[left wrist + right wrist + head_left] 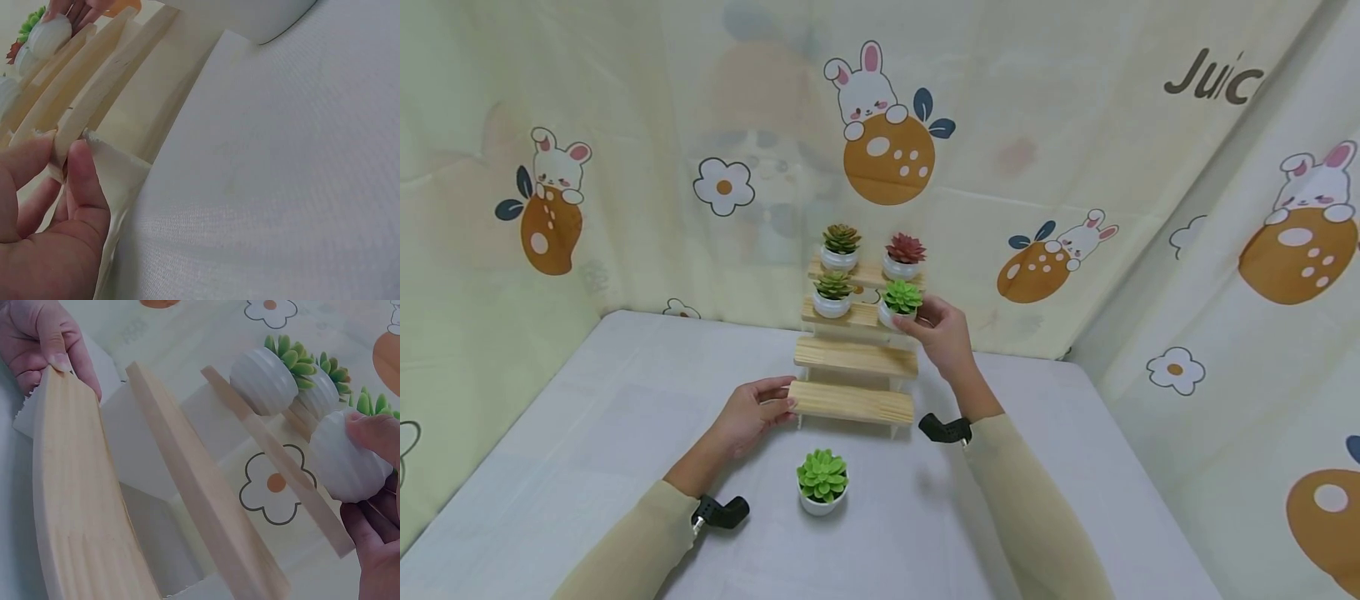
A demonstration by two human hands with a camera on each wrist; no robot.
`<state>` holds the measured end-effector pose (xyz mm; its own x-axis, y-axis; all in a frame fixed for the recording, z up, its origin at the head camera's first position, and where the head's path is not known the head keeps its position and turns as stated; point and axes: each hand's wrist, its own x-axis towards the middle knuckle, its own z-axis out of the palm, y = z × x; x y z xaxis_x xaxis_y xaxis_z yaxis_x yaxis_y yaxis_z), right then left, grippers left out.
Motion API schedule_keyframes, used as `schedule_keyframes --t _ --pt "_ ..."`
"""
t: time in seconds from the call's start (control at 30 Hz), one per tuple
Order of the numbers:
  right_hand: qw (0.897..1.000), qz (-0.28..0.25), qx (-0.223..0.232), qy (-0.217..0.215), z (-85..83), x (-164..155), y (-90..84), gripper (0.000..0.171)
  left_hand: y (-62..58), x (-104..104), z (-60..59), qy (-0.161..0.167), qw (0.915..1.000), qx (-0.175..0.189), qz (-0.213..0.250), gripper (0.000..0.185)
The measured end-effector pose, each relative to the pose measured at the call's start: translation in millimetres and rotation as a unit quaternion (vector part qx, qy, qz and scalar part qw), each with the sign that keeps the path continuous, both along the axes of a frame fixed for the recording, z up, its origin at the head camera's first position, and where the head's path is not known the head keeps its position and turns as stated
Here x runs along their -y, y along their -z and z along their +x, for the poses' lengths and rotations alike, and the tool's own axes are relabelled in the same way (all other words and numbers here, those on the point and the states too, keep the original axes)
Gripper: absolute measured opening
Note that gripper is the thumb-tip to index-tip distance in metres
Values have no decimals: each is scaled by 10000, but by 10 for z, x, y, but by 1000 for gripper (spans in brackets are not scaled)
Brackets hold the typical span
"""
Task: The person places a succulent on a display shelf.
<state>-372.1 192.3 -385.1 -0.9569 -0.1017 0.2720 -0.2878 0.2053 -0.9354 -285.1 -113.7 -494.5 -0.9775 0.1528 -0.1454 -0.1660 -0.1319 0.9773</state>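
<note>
The bright green succulent pot (901,303) sits in the fingers of the right hand (942,332), at the right end of the second step from the top of the stepped wooden stand (855,358). The fingers curl round its ribbed white body from the side, thumb in front; the right wrist view shows the pot (345,459) just beside the edge of the step, and whether its base rests on the wood cannot be told. It looks small and light, stiff and smooth-walled, probably ceramic or hard plastic, so it may slip in a loose pinch and would likely chip if dropped. The safe hold is round the ribbed wall, below the leaves, which look like soft plastic and give no grip.

To the left of that hand, on the same step, stands an olive green succulent pot (832,297). Above the hand, on the top step, stand a brownish green succulent pot (840,248) and a red succulent pot (904,256).

The left hand (752,414) pinches the left end of the lowest step, thumb on top and fingers beneath, steadying the stand. Just right of that hand and nearer the person, a light green succulent pot (822,482) stands alone on the white table (587,433).
</note>
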Motion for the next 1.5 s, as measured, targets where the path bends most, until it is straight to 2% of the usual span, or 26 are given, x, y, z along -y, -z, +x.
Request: schedule_keyframes --t 0.5,0.93,1.3,1.5 --pt "9998 193 38 49 -82 26 -11 52 24 18 -12 32 10000 -50 -33 51" --pt "9996 118 254 94 -102 6 -22 55 11 4 -10 21 10000 -16 -64 51" --pt "10000 8 49 61 -68 15 -9 54 2 3 -4 56 10000 -39 -64 51" --pt "9993 -260 -38 263 53 4 3 52 5 6 -4 64 9999 -23 -81 52"
